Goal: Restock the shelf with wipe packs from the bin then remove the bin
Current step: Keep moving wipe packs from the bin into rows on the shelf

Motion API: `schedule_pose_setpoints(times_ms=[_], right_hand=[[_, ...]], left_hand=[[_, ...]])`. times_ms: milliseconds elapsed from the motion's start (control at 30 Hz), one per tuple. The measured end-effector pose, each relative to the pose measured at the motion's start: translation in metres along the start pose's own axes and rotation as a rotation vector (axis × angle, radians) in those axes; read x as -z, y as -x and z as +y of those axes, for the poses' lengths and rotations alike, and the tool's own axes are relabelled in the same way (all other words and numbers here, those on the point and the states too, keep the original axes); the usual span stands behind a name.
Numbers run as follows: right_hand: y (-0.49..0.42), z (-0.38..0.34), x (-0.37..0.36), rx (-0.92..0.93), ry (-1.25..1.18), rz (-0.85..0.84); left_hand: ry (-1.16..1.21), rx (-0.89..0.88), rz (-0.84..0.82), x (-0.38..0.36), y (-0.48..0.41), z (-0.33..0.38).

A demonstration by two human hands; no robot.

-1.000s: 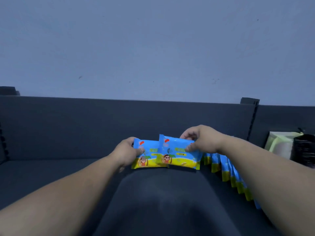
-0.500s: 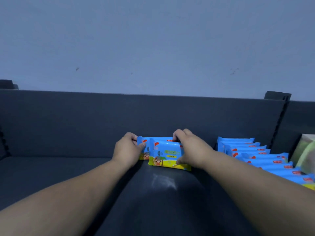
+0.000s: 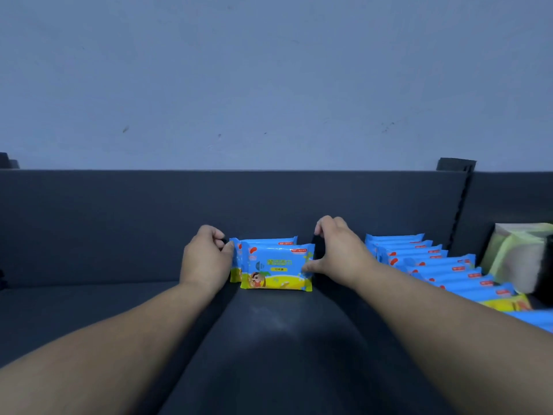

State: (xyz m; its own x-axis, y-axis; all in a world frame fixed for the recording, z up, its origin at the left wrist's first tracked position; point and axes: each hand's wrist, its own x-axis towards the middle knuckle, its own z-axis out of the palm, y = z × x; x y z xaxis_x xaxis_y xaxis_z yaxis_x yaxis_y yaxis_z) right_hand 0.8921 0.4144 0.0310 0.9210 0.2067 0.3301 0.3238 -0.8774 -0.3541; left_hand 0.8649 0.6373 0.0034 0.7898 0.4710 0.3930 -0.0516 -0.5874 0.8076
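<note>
Two blue-and-yellow wipe packs stand upright on the dark shelf, front label showing "10" beside Chinese characters. Left hand curls around their 9 o'clock ends; right hand pinches the 3 o'clock end. Matching pack row at 3 o'clock; bluish wall behind.

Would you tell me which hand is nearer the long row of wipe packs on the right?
Right. The right hand is just left of the row, at the right edge of the two upright packs; the left hand is at their left edge.
</note>
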Motion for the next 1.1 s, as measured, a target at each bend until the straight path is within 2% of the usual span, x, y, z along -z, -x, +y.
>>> schedule_pose_setpoints(times_ms=[100, 233, 467, 867, 1100], right_hand=[[0.026, 0.003, 0.016, -0.039, 0.094, 0.038], [0.073, 0.004, 0.040, -0.088, 0.196, 0.089], [0.186, 0.017, 0.078, -0.313, 0.354, 0.177], [0.385, 0.089, 0.145, -0.730, 0.491, 0.194], [0.506, 0.167, 0.181, -0.862, 0.513, 0.156]], left_hand=[[-0.103, -0.202, -0.032, 0.004, 0.012, 0.019], [-0.199, -0.441, -0.216, -0.002, 0.045, 0.048], [-0.334, -0.788, -0.403, -0.027, 0.131, 0.094], [-0.367, -1.072, -0.553, -0.073, 0.318, 0.183], [-0.365, -1.137, -0.650, -0.127, 0.454, 0.236]])
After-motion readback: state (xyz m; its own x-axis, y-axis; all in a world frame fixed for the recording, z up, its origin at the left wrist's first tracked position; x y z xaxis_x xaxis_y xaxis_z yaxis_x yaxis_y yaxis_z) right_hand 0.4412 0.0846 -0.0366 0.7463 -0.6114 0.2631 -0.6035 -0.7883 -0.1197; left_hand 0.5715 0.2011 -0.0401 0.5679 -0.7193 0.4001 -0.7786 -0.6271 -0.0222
